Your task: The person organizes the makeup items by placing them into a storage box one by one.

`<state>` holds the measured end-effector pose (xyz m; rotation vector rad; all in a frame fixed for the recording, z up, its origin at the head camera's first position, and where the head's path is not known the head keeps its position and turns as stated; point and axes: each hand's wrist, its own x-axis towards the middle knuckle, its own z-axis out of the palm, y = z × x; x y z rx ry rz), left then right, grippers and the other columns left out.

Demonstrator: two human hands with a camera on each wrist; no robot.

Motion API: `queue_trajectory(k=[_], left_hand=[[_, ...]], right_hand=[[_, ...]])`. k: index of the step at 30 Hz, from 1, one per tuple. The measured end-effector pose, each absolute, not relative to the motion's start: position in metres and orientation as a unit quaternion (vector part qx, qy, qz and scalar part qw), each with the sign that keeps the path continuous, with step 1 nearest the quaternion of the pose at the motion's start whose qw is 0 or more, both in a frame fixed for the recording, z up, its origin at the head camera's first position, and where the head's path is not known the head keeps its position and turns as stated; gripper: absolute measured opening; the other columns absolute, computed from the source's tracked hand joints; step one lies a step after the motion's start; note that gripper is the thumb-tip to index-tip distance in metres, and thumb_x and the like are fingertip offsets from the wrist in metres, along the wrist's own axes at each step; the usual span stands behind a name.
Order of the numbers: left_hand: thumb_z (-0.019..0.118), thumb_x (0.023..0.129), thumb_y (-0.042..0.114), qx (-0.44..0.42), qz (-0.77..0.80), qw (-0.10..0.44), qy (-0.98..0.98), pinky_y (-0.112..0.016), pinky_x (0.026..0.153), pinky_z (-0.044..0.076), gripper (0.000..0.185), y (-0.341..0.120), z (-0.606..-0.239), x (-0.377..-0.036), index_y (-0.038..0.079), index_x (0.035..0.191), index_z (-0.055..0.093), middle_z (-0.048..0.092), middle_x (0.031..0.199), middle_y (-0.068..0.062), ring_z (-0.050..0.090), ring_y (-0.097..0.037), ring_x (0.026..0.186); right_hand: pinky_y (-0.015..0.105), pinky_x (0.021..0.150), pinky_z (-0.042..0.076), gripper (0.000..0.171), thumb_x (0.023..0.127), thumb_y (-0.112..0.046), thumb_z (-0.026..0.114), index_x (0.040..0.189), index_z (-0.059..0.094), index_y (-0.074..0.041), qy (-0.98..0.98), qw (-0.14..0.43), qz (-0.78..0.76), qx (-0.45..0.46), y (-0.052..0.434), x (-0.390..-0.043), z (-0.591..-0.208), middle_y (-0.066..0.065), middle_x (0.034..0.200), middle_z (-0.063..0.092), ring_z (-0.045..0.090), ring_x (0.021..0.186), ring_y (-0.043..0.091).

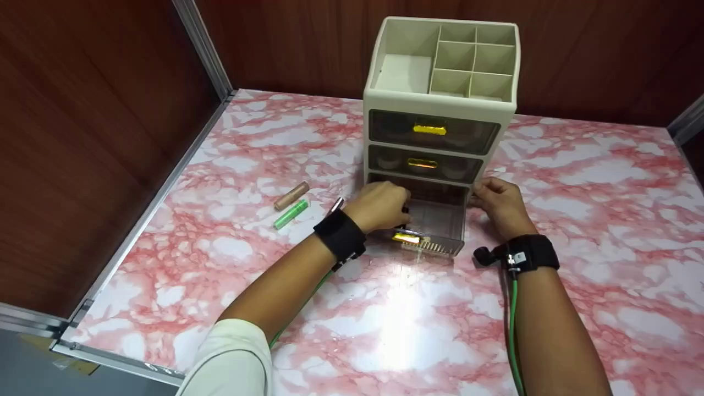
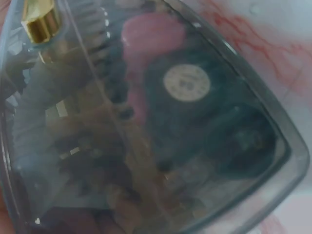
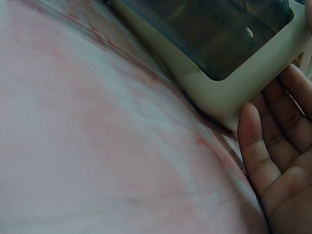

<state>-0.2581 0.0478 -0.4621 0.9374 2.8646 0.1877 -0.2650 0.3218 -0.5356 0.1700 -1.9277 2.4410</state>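
A cream desktop drawer organizer (image 1: 440, 102) stands on the table with its bottom drawer (image 1: 440, 217) pulled out. My left hand (image 1: 382, 204) reaches down into this drawer, fingers curled around a small black object (image 1: 406, 211) that is mostly hidden. Through the smoky drawer front, the left wrist view shows a pink item (image 2: 152, 35) and a dark item with a round white label (image 2: 187, 83). At the organizer's lower right side, my right hand (image 1: 499, 202) touches the edge. Its fingers (image 3: 268, 136) lie loosely extended along the cream side in the right wrist view.
Left of the organizer lie a brown tube (image 1: 291, 196), a green tube (image 1: 291, 214) and a slim silvery item (image 1: 336, 204) partly behind my left wrist. Two closed drawers with gold handles (image 1: 429, 129) sit above the pulled-out one. Brown panels stand behind and at the left.
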Motion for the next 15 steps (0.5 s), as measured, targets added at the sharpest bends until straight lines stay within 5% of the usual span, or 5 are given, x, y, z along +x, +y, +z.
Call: queue_trajectory(k=[11, 15], left_hand=[[0.072, 0.086, 0.043, 0.308, 0.05, 0.069, 0.948, -0.036, 0.065, 0.05, 0.032, 0.0499, -0.462, -0.2552, 0.014, 0.073, 0.064, 0.066, 0.079, -0.001, 0.06, -0.018, 0.072], [0.071, 0.087, 0.044, 0.308, 0.046, 0.074, 0.947, -0.037, 0.067, 0.051, 0.032, 0.0512, -0.4616, -0.2547, 0.014, 0.078, 0.065, 0.066, 0.084, -0.001, 0.061, -0.019, 0.076]], right_hand=[[0.033, 0.075, 0.056, 0.016, 0.091, -0.012, 0.07, 0.089, 0.066, 0.003, -0.615, 0.014, 0.786, 0.056, 0.3211, -0.2634, -0.5366, 0.01, 0.088, 0.066, 0.067, 0.075, 0.023], [0.033, 0.075, 0.056, 0.017, 0.091, -0.013, 0.07, 0.09, 0.067, 0.003, -0.621, 0.012, 0.781, 0.056, 0.3222, -0.2627, -0.5353, 0.011, 0.089, 0.068, 0.068, 0.075, 0.023]])
